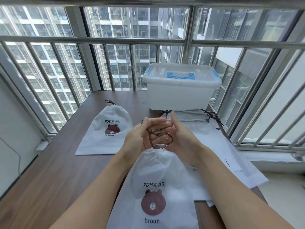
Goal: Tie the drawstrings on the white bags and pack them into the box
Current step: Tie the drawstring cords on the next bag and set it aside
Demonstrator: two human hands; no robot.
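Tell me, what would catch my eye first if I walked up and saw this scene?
Probably the two hands, left hand and right hand, raised mid-table with a dark drawstring looped between them, above the cinched neck of a white bear-print bag. Another bear bag lies flat to the left, and a lidded white box with blue handle stands at the table's far edge by the window.

near bag [153,187]: bottom cut by frame edge; right hand [183,138]: grip on cord [158,138] unclear
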